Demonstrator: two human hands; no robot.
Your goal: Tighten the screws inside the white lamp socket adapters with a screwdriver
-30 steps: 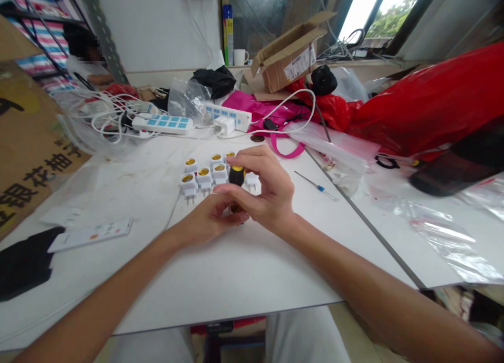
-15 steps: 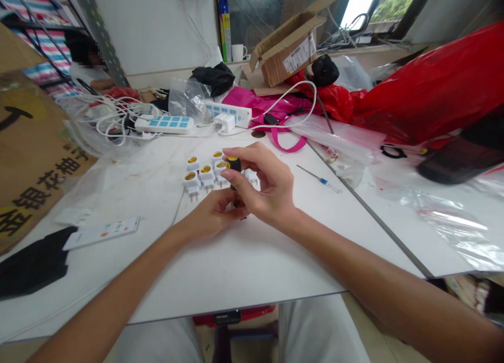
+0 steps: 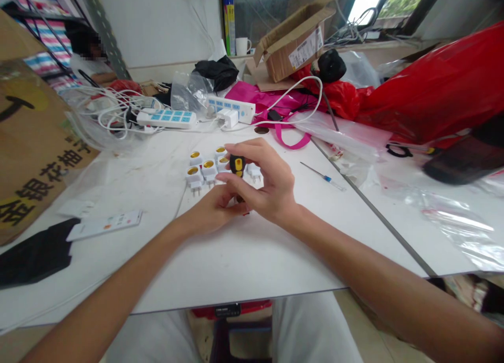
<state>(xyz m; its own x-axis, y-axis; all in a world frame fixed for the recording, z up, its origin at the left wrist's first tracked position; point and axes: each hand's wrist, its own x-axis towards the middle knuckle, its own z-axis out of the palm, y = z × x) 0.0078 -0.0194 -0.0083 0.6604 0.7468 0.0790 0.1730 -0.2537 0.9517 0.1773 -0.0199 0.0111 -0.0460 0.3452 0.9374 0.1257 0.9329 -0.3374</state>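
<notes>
A white table (image 3: 283,258) fills most of the view, its near edge above the wearer's knees. Red plastic sheeting (image 3: 425,84) lies along the right and runs out of frame, as does a large printed carton (image 3: 31,142) at the left. Behind that carton, a seated person (image 3: 88,69) is partly hidden by the clutter. An open cardboard box (image 3: 295,45) tilts at the back; its inside cannot be made out. At the right edge a dark cylinder (image 3: 464,155) is blurred and cut off.

The right hand (image 3: 271,182) curls around a black-and-yellow handle (image 3: 237,166), thumb on the near side and fingers on the far side. The left hand (image 3: 210,208) is directly below, its fingers bent inward; what they close on is covered, and how tightly cannot be told. Only the handle's upper end shows, above the table's middle; its lower part is hidden by the hands.

Two power strips (image 3: 167,118) lie farther back. Just beyond the hands stand white plug-in sockets (image 3: 209,169) with gold-coloured mouths, some covered by the fingers. Right of them lies a slim screwdriver (image 3: 327,179), its clear end faint against the table.
</notes>
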